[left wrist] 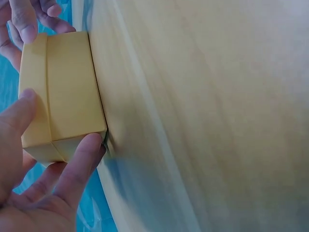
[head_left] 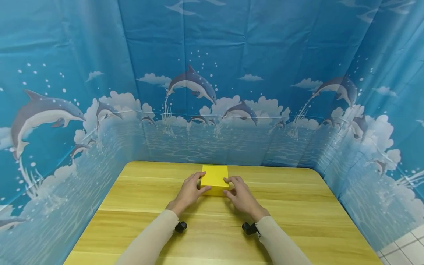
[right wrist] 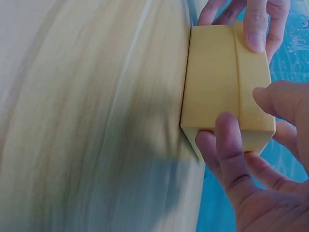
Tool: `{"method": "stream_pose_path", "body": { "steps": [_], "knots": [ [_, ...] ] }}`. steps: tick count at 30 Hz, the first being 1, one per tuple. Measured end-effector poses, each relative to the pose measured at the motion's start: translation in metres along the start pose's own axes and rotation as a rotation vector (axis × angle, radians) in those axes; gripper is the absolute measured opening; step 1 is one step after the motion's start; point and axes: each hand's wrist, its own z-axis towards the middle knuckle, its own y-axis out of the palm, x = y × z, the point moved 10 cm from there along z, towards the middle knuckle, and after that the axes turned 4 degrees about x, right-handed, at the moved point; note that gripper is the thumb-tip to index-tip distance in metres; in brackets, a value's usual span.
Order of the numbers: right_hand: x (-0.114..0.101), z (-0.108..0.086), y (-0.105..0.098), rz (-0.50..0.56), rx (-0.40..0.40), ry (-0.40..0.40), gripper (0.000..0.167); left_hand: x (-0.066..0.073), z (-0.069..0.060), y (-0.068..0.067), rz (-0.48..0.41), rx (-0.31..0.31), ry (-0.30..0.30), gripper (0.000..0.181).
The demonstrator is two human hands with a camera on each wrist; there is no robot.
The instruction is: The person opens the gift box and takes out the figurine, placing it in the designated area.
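Observation:
A yellow lidded box (head_left: 214,176) sits on the wooden table toward its far edge. My left hand (head_left: 188,192) holds the box's left side, its thumb on the front face near the lid. On the opposite side my right hand (head_left: 243,197) grips it the same way, thumb at the front and fingers along the side. In the left wrist view, the lid's seam runs across the box (left wrist: 72,87) between both hands. The right wrist view shows the box (right wrist: 215,77) with its base against the tabletop. What is inside is hidden.
The light wooden table (head_left: 212,228) has rounded far corners. A blue curtain (head_left: 212,140) printed with dolphins hangs behind it and along both sides. White floor tiles (head_left: 405,248) show at the lower right. Each wrist carries a small black camera (head_left: 180,226).

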Motion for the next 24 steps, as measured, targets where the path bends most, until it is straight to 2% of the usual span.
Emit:
{"method": "stream_pose_path", "body": {
  "steps": [10,13,21,24],
  "knots": [
    [-0.002,-0.012,-0.008,0.046,-0.013,-0.012,0.022,0.009,-0.016,0.001,-0.009,-0.024,0.034,0.071],
    [-0.003,-0.016,-0.012,0.023,-0.013,-0.032,0.018,0.013,-0.022,0.002,-0.029,-0.027,0.05,0.071],
    [-0.006,-0.036,-0.015,0.027,-0.067,-0.085,0.021,0.019,-0.043,0.005,-0.053,-0.046,0.074,0.069],
    [-0.005,-0.045,-0.015,0.033,-0.086,-0.089,0.022,0.025,-0.052,0.007,-0.052,-0.046,0.107,0.069]
  ]
}}
